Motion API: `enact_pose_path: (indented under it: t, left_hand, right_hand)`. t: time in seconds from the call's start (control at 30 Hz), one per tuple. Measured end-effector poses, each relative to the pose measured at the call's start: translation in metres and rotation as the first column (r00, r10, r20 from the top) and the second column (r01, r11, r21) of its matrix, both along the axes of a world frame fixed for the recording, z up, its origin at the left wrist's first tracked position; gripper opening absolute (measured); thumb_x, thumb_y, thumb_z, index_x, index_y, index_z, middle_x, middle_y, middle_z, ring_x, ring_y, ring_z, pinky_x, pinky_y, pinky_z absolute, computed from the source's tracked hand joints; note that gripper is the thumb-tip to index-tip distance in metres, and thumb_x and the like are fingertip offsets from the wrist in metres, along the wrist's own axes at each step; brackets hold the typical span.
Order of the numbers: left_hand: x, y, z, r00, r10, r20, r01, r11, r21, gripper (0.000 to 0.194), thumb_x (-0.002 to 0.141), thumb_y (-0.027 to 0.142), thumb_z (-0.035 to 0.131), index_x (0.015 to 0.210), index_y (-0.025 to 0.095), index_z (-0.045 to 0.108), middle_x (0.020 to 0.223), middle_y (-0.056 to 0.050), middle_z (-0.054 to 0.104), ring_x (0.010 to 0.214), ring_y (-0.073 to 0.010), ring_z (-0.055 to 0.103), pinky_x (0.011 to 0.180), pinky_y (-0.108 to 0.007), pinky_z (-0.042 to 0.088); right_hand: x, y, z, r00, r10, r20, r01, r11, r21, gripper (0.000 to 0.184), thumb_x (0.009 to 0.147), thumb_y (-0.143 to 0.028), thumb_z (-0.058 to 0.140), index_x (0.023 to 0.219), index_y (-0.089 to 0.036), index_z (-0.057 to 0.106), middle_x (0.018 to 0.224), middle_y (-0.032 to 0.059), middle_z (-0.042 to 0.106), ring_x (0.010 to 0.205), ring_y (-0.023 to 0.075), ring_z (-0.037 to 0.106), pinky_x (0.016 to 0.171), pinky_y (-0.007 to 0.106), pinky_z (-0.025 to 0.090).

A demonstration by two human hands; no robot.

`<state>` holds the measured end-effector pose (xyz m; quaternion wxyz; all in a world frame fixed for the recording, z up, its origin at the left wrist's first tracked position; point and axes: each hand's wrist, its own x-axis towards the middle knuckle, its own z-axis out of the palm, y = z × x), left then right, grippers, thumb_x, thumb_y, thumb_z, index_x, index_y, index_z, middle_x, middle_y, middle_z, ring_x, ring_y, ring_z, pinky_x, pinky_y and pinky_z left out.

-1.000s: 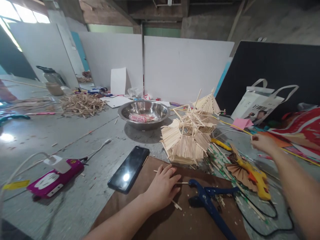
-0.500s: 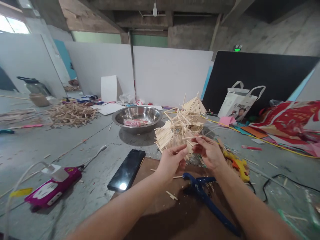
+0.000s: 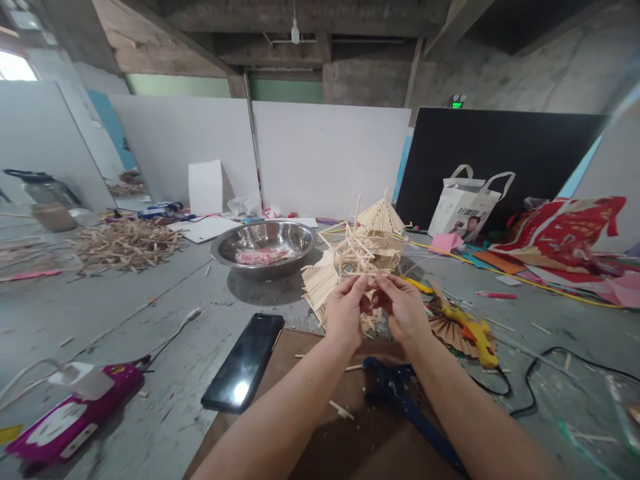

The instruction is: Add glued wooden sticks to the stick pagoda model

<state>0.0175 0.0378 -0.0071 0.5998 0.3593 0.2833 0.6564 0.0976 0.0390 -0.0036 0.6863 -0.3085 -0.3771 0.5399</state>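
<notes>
My left hand [image 3: 347,310] and my right hand [image 3: 403,307] meet fingertip to fingertip, both closed in a pinch on a thin wooden stick [image 3: 369,273]. Right behind them stands a model built of pale wooden sticks [image 3: 320,283], with a pointed roof [image 3: 383,213] at its back; my hands hide part of its front. Below my wrists lies a blue-handled cutting tool [image 3: 415,407], partly covered by my right forearm. Short stick pieces [image 3: 341,410] rest beside it on a brown board [image 3: 280,400].
A black phone [image 3: 245,363] overlaps the board's left edge. Further left is a purple power strip [image 3: 75,413]. Behind are a steel basin [image 3: 265,250] and a stick pile [image 3: 130,243]. At right lie a yellow glue gun [image 3: 473,333] with its black cord and a white bag [image 3: 460,207].
My right hand came in from the far right, first with a stick in its fingers. My left hand rose off the board to meet it, and both now pinch the stick.
</notes>
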Motion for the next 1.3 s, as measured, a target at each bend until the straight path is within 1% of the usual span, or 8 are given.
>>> enact_pose_path:
  t: [0.1,0.23,0.33,0.43,0.53,0.77,0.93,1.3]
  left_hand:
    - [-0.002,0.006,0.006,0.999,0.033,0.034,-0.032,0.999,-0.015,0.024,0.058,0.034,0.063,0.065,0.013,0.056,0.053,0.004,0.052,0.033,-0.0017,0.037,0.032,-0.016,0.026]
    - [-0.008,0.016,0.015,0.993,0.101,0.066,-0.099,0.994,-0.040,0.025,0.055,0.034,0.065,0.060,0.013,0.051,0.046,0.007,0.045,0.030,-0.0016,0.034,0.030,-0.016,0.022]
    - [-0.011,0.022,0.018,0.993,0.107,0.052,-0.105,0.994,-0.041,0.027,0.055,0.035,0.065,0.058,0.014,0.049,0.043,0.008,0.041,0.029,-0.0015,0.033,0.030,-0.015,0.019]
    - [-0.012,0.028,0.018,0.994,0.101,0.033,-0.100,0.995,-0.026,0.027,0.056,0.035,0.064,0.060,0.014,0.049,0.042,0.008,0.040,0.029,-0.0015,0.032,0.030,-0.016,0.019]
    - [-0.012,0.033,0.017,0.994,0.105,0.019,-0.105,0.994,-0.007,0.025,0.058,0.035,0.063,0.061,0.014,0.049,0.042,0.008,0.040,0.029,-0.0019,0.032,0.031,-0.016,0.019]
    - [-0.012,0.037,0.016,0.996,0.091,-0.012,-0.091,0.996,0.025,0.028,0.058,0.037,0.063,0.062,0.014,0.049,0.040,0.008,0.038,0.029,-0.0022,0.031,0.031,-0.017,0.018]
    - [-0.012,0.036,0.017,0.995,0.097,-0.027,-0.096,0.994,0.051,0.029,0.058,0.039,0.063,0.058,0.014,0.047,0.039,0.008,0.036,0.030,-0.0017,0.030,0.031,-0.017,0.018]
    - [-0.013,0.038,0.015,0.995,0.102,-0.016,-0.101,0.994,0.039,0.030,0.056,0.040,0.064,0.058,0.014,0.048,0.040,0.008,0.038,0.031,-0.0013,0.030,0.032,-0.017,0.018]
  right_hand:
    - [-0.003,0.002,0.003,0.998,0.037,0.042,-0.037,0.999,-0.016,0.014,0.057,-0.028,0.067,0.064,-0.016,0.062,0.053,-0.0046,0.057,0.036,0.0044,0.046,0.035,0.017,0.034]
    - [-0.001,0.002,-0.001,0.993,0.090,0.081,-0.084,0.993,-0.083,0.025,0.058,-0.032,0.065,0.079,-0.019,0.061,0.061,-0.0045,0.058,0.037,0.0047,0.048,0.036,0.018,0.034]
    - [0.003,-0.001,-0.007,0.984,0.134,0.120,-0.120,0.986,-0.113,0.024,0.060,-0.035,0.063,0.077,-0.018,0.061,0.060,-0.0040,0.056,0.038,0.0056,0.048,0.037,0.019,0.035]
    - [0.006,-0.004,-0.010,0.970,0.172,0.172,-0.150,0.980,-0.134,0.021,0.060,-0.035,0.063,0.070,-0.017,0.061,0.056,-0.0033,0.055,0.039,0.0069,0.048,0.037,0.020,0.035]
    - [0.007,-0.005,-0.011,0.961,0.193,0.197,-0.167,0.976,-0.141,0.020,0.060,-0.035,0.063,0.070,-0.017,0.062,0.055,-0.0027,0.054,0.040,0.0078,0.047,0.038,0.020,0.034]
    - [0.007,-0.001,-0.015,0.955,0.217,0.204,-0.189,0.971,-0.148,0.017,0.062,-0.033,0.062,0.069,-0.018,0.061,0.054,-0.0028,0.054,0.040,0.0080,0.047,0.039,0.021,0.033]
    - [0.007,-0.001,-0.016,0.954,0.219,0.207,-0.190,0.970,-0.151,0.018,0.062,-0.034,0.062,0.069,-0.017,0.061,0.054,-0.0030,0.054,0.040,0.0078,0.046,0.039,0.021,0.033]
    - [0.006,-0.002,-0.015,0.951,0.225,0.213,-0.192,0.968,-0.164,0.021,0.060,-0.036,0.063,0.068,-0.017,0.062,0.054,-0.0025,0.055,0.039,0.0083,0.047,0.038,0.021,0.033]
